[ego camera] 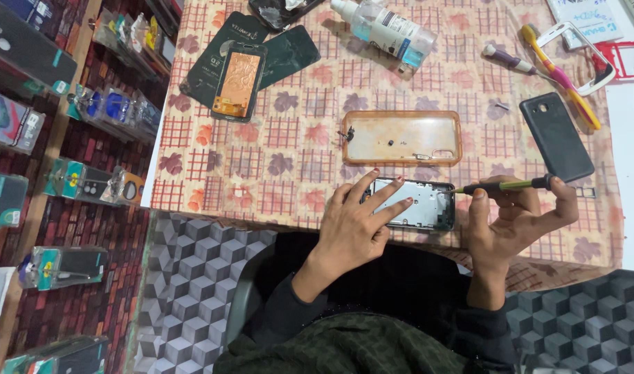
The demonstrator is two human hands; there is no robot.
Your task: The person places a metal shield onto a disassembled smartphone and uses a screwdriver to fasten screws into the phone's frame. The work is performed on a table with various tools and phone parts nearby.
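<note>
An opened phone [422, 205] with its back removed lies near the table's front edge. My left hand [358, 221] rests on its left end, fingers spread and pressing it down. My right hand [514, 218] grips a screwdriver [507, 185] with a green and black handle, its tip at the phone's upper right corner. Just beyond the phone sits a clear orange-tinted case [402, 137] holding a few small screws and parts. A black back cover [556, 136] lies to the right.
A second phone with an orange panel [238, 81] lies on dark packaging at the far left. A spray bottle [386, 26], a toothbrush [561, 73], a small tool [509, 59] and a white frame [585, 52] lie at the back. Shelves of boxed cases [68, 180] stand left.
</note>
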